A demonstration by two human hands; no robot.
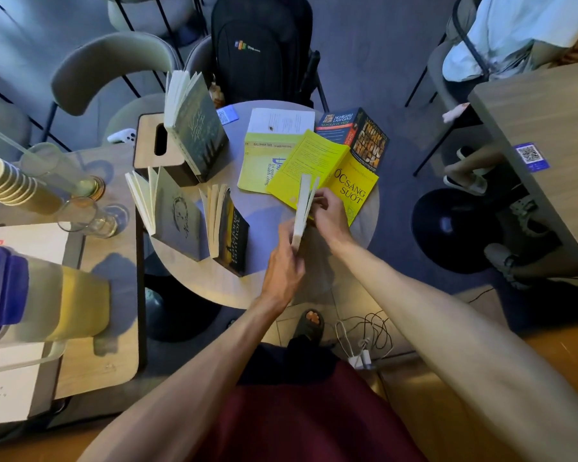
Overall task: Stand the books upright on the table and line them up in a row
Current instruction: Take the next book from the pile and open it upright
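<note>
Both hands, left hand [282,261] and right hand [329,215], grip the pale book [302,211], upright on the counter [214,288] just right of the dark standing book [229,228]. Covers seem barely parted; fan them wider before letting go so it stands.

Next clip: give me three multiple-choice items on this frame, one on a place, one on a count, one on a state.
1. Where does the bright yellow book lie?
A. On the floor
B. Open on the round table, beyond the hands
C. On the black backpack

2. How many books already stand upright at the table's left?
A. Three
B. One
C. Six

3. What is the book in the hands doing?
A. Lying shut and flat
B. Held on edge by left hand and right hand
C. Leaning on a glass

Key: 1 B, it lies spread flat on the tabletop; 2 A, three stand fanned open; 3 B, both hands grip it.
</note>
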